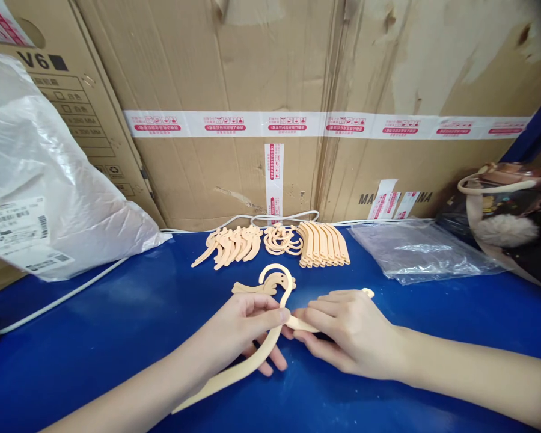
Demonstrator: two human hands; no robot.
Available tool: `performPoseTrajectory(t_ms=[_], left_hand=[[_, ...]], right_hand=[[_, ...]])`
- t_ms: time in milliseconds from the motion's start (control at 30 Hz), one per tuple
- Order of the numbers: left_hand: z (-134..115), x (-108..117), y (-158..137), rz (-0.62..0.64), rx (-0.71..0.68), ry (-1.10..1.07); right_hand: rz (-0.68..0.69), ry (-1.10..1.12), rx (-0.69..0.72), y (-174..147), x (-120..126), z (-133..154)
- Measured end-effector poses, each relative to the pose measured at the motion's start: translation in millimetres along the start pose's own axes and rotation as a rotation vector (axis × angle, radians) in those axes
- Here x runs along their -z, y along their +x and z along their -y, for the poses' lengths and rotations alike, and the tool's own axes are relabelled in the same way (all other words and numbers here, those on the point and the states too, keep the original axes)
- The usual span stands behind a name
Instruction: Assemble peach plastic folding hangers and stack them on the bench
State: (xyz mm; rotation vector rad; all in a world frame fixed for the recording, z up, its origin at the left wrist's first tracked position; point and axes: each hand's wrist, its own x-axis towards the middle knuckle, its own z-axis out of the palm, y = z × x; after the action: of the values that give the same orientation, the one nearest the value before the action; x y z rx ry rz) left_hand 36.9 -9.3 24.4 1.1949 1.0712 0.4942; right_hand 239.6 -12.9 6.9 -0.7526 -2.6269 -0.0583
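Forearms cropped; left hand pinches hooked strip; right hand, curled, grips half-hidden bar.

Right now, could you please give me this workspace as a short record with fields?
Left hand: holding a pale hook piece
Right hand: gripping a pale curved arm
Just beyond hands: a small shaped piece
Farther back, left to right: shaped pieces, hooks, stacked arms
Table: blue
Far left: white parcel
Back right: clear plastic bag
Behind: cardboard
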Motion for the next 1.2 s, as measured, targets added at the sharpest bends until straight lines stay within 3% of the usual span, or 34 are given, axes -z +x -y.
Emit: performPoseTrajectory(t_ms=[367, 600, 733, 933, 1100, 1200], left_hand=[[3.3, 1.4, 0.9, -0.009, -0.008, -0.021], [5.9, -3.5, 3.3, 0.002, -0.048, 0.128], [6.9, -4.6, 1.0, -0.037, -0.074, 0.281], [5.9, -2.3, -10.8, -0.086, -0.365, 0.580], [5.2, -2.6, -14.5, -0.115, -0.414, 0.616], [7.4, -3.9, -13.7, -0.146, -0.369, 0.643]], right_hand=[[-0.084, -0.057, 0.004, 2.4, 0.0, 0.9], [-0.269, -0.165, -0.094, 3.0, 4.3, 2.7], [-0.221, -0.179, -0.112, 3.3, 4.4, 1.7], [-0.168, -0.082, -0.095, 4.6, 1.3, 0.1], [-0.159, -0.036, -0.112, 4.8, 0.4, 0.2], [-0.156, -0.013, -0.115, 4.7, -0.2, -0.4]])
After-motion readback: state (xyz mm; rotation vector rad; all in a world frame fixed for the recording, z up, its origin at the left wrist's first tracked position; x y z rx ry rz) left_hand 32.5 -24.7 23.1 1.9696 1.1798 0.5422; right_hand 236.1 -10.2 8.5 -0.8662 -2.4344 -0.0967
